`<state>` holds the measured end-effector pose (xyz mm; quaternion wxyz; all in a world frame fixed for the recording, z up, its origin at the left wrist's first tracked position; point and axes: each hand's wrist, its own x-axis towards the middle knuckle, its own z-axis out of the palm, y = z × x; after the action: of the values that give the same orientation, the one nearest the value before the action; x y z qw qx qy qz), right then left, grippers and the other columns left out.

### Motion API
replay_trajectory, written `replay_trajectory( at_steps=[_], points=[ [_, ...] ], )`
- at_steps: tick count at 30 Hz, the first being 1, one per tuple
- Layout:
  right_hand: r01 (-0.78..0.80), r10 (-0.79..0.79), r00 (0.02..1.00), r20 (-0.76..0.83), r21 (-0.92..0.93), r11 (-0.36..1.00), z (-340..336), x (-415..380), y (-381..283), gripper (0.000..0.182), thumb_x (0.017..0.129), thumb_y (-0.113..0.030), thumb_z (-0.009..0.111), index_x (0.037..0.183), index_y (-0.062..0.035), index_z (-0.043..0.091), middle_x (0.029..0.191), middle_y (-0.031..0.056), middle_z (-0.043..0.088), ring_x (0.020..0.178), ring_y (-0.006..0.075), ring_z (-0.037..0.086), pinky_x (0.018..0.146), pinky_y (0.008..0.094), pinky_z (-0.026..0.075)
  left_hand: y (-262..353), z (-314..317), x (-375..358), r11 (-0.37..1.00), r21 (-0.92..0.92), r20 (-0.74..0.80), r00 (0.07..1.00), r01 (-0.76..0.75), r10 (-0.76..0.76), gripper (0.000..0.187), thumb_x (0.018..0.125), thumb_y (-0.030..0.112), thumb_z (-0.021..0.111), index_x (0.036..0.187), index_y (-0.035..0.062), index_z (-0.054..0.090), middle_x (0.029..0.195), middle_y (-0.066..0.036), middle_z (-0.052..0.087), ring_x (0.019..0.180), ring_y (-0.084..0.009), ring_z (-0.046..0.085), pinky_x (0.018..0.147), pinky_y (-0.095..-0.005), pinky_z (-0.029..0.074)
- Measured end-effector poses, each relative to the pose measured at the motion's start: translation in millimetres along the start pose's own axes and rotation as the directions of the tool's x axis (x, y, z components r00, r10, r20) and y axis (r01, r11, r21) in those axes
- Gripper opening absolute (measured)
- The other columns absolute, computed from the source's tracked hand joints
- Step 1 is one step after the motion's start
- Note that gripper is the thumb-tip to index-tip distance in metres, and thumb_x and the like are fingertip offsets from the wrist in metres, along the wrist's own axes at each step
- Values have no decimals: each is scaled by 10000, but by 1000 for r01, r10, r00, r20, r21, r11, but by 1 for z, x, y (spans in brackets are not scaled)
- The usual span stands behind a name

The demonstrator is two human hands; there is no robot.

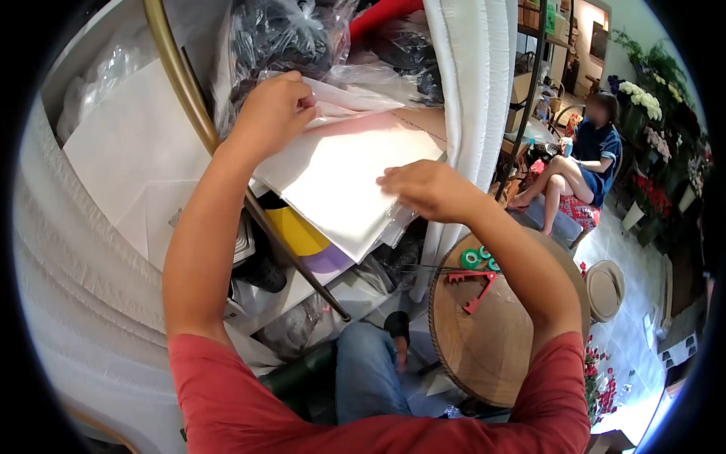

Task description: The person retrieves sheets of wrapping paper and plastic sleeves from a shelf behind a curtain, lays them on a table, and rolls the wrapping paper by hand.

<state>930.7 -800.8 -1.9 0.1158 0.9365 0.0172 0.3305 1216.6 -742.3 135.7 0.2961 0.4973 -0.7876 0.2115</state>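
Note:
My left hand (280,113) is closed, its curled fingers pinching the edge of a thin, see-through white sheet (344,104), which is lifted and folded back. Below that sheet lies a stack of white paper sheets (333,178), brightly lit, with a pinkish sheet at its top edge. Over the right side of the stack, my right hand (431,189) has its fingers stretched out to the left, slightly blurred, with nothing visible in them. A yellow and purple item (302,234) sticks out from under the stack.
A brass-coloured pole (181,68) slants past my left arm. Clear plastic bags (283,34) with dark contents sit behind the stack. White fabric (476,91) hangs at right. A round wooden table (484,340) carries green tape rolls (470,259) and a red tool (475,286). A person (597,151) sits farther off.

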Motion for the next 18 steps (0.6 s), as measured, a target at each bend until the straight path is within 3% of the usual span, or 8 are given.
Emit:
replay_trajectory(
  at_steps=[1,2,3,4,7,9,12,18],
  points=[
    [-226,240,967,-84,148,963,-4,2,-2,268,863,-90,719,1130,-77,710,1152,110,723,1007,279,695,872,383,556,0,0,0,1000,-2,2,1000,-11,11,148,812,91,757,842,-31,679,846,-131,594,760,-306,614,708,-393,484],
    [-425,479,868,-130,305,852,-9,4,-4,189,902,-96,696,1085,-55,724,1080,122,741,926,276,702,819,356,558,1,-1,0,1000,-7,6,1000,-11,11,148,812,91,757,842,-31,679,846,-131,594,760,-306,614,708,-393,484],
    [-491,566,802,-192,329,807,-20,17,-7,151,976,-128,638,1012,-14,730,880,131,729,742,213,662,703,314,525,4,-4,1,999,0,41,998,40,-40,136,818,105,744,837,-19,692,880,-129,617,805,-323,632,743,-411,495],
    [-599,665,728,-168,315,736,-28,29,-6,227,1008,-182,624,999,25,718,781,83,707,678,149,597,649,308,492,7,-4,2,996,8,78,993,90,-91,129,825,120,731,833,-6,704,914,-127,641,851,-340,650,779,-430,507],
    [-526,688,682,-249,486,698,-28,48,17,281,1009,-223,642,998,47,720,759,35,705,684,98,583,635,289,492,0,-3,3,999,-28,73,997,42,-40,127,814,110,725,862,-7,715,909,-130,652,854,-346,651,778,-424,507],
    [-618,788,607,-100,564,548,-36,56,26,317,952,-276,719,964,39,751,745,114,709,647,123,598,617,302,492,-1,-2,4,997,-65,87,996,42,-36,154,797,107,721,895,-12,728,913,-135,661,853,-353,648,777,-411,506],
    [-638,809,587,-27,599,484,-55,67,20,284,957,-250,728,966,33,746,800,46,722,708,62,611,645,235,497,2,-5,4,996,-75,74,997,44,-38,168,795,113,722,900,-18,730,909,-139,662,846,-355,645,771,-408,503],
    [-576,763,642,-67,614,539,-55,67,23,275,953,-258,732,988,14,744,847,44,725,760,85,631,703,257,519,-1,-5,4,998,-61,80,997,3,2,190,789,120,722,919,-18,738,884,-143,672,836,-356,640,768,-403,507]
  ],
)
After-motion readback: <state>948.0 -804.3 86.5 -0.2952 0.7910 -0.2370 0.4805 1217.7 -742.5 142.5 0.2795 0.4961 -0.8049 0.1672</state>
